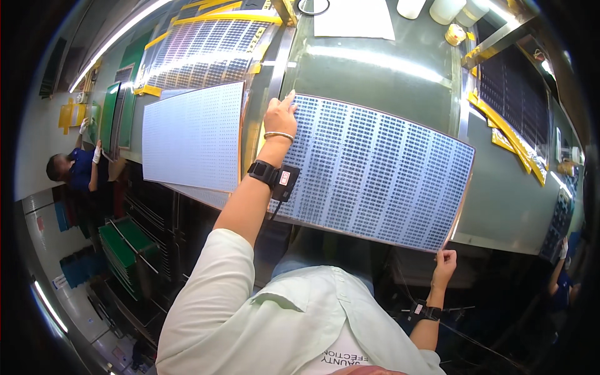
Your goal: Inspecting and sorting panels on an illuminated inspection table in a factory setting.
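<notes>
A large thin circuit board panel (375, 169), pale with columns of small dark pattern and copper-coloured edges, lies at a slant in front of me, its near edge over the bench edge. My left hand (280, 117) is closed at its far left corner, the index finger pointing up along the edge. My right hand (444, 265) pinches the near right corner, with fingers closed. To the left, beside my left forearm, a stack of paler panels (192, 137) with fine dots rests on the bench. Whether the held panel touches the bench (375, 72) is hard to tell.
Yellow-taped patterned film (209, 53) lies at the far left, and a dark taped film (512, 94) at the right. White bottles (447, 11) and a paper sheet (353, 19) sit at the back. Green panels (128, 250) fill a rack lower left. A gloved co-worker (81, 165) stands at left.
</notes>
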{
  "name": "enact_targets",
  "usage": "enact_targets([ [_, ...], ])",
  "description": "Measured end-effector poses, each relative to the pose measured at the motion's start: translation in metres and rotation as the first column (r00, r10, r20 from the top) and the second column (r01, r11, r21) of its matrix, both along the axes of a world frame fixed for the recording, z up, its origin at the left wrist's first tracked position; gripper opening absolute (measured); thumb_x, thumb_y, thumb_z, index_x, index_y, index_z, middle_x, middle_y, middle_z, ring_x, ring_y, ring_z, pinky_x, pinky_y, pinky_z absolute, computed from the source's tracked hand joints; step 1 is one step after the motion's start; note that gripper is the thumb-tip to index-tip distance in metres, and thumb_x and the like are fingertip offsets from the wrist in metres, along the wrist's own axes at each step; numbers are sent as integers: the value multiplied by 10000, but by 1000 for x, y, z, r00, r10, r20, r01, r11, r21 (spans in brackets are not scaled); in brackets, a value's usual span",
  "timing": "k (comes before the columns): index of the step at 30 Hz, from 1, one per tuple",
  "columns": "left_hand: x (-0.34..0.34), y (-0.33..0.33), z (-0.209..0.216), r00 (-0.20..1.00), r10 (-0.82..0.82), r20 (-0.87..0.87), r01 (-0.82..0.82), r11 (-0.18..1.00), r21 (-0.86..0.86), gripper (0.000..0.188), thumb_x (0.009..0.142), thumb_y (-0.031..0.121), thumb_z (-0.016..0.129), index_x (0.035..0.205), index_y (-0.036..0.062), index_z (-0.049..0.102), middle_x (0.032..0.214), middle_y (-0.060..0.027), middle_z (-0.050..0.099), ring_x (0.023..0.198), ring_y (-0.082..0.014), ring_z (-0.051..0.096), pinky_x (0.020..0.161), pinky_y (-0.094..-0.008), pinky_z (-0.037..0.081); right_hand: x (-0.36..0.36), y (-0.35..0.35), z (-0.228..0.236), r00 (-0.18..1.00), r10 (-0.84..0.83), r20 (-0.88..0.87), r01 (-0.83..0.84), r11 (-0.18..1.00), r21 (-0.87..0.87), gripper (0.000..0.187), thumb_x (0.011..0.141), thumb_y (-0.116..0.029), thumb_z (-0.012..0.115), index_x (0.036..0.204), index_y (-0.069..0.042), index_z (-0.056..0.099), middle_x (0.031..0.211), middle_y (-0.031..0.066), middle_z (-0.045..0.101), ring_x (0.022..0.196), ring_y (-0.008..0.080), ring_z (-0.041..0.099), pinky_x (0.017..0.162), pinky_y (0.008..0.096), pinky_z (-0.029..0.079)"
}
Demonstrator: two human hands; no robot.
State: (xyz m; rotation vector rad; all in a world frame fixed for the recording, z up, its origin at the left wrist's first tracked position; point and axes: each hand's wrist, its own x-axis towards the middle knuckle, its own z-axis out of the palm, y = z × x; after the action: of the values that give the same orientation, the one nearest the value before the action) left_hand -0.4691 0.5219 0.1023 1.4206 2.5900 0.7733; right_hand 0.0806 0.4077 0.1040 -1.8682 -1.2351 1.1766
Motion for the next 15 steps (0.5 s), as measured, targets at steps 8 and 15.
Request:
enact_targets([
  [8,-3,0,-5,992,-76,-104,71,996,-51,354,810,95,514,1142,192,589,793,-125,487,686,-310,561,643,-402,472,-5,1,6,1000,-12,-13,12,1000,-1,131,846,-28,548,762,-49,449,680,-19,437,624,58,424,594,193,377],
  [15,-9,-4,2,994,-97,-41,89,982,-165,387,806,88,503,1165,215,568,795,-140,488,730,-328,564,676,-408,472,-5,2,3,997,-41,-59,41,999,-10,147,825,-16,579,751,-54,457,689,-18,462,617,58,440,578,189,378],
])
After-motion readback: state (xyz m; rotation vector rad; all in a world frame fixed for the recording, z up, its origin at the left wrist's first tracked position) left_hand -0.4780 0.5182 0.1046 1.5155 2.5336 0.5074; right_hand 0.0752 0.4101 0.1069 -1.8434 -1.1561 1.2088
